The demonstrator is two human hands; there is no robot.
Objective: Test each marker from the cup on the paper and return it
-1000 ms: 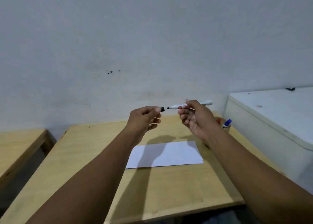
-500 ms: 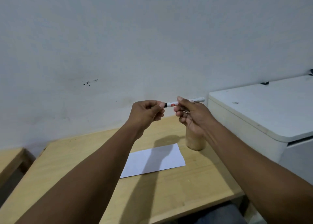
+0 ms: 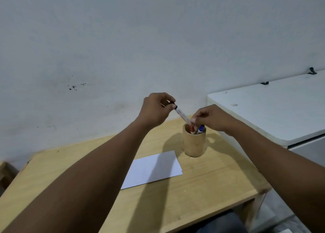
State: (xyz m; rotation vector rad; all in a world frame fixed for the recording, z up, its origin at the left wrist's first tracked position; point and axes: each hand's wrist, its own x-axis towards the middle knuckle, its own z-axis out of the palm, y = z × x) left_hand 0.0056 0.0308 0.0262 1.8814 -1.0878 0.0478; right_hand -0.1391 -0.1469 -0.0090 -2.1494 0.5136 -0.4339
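Note:
A white marker with a black cap (image 3: pixel 182 116) slants down to the right, its lower end just above the rim of the wooden cup (image 3: pixel 193 145). My left hand (image 3: pixel 155 108) pinches its capped top end. My right hand (image 3: pixel 210 117) hovers over the cup and grips the marker's lower end with its fingertips. A red-capped marker (image 3: pixel 192 129) and a blue-capped marker (image 3: pixel 201 128) stand in the cup. The white paper (image 3: pixel 153 170) lies flat on the table left of and in front of the cup; I see no marks on it.
The light wooden table (image 3: pixel 193 194) stands against a white wall. A white chest-like unit (image 3: pixel 274 109) sits close to the table's right side. Part of another wooden surface (image 3: pixel 5 173) shows at the far left.
The cap has gone back onto the marker. Both hands tilted the marker from level to slanting and brought it down over the cup. The view has shifted so the cup shows fully.

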